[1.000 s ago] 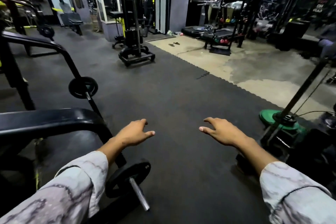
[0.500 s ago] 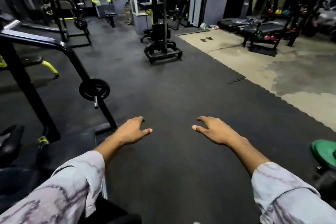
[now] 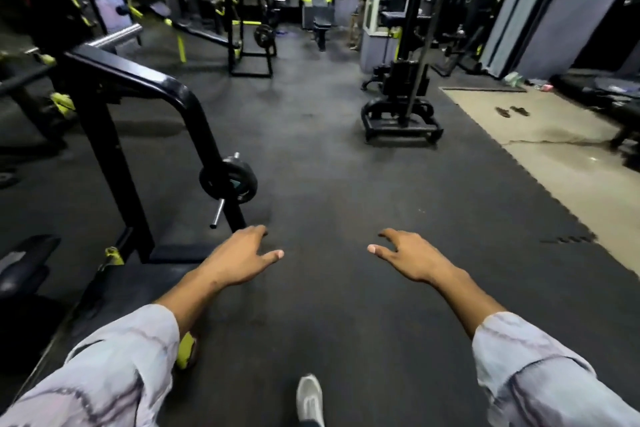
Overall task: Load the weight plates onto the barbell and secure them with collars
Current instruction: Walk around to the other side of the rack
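Observation:
My left hand point(image 3: 239, 262) and my right hand point(image 3: 408, 256) reach forward over the black rubber floor, palms down, fingers loosely spread, holding nothing. A small black weight plate point(image 3: 230, 182) hangs on a steel peg of a black rack point(image 3: 145, 80), just ahead and left of my left hand. A chrome bar end point(image 3: 116, 36) pokes out at the far left, above the rack. Farther back, another black plate point(image 3: 265, 34) hangs on a distant rack. No collar is visible.
A black cable machine base point(image 3: 401, 121) stands ahead to the right. A padded bench point(image 3: 27, 267) is at the left edge. Bare concrete point(image 3: 561, 156) with a pair of slippers point(image 3: 512, 111) lies to the right. My grey shoe point(image 3: 310, 399) shows at the bottom.
The view has swung left and moved forward: the green plate on the right has gone out of frame, the rack plate is nearer. Both hands stay empty and spread.

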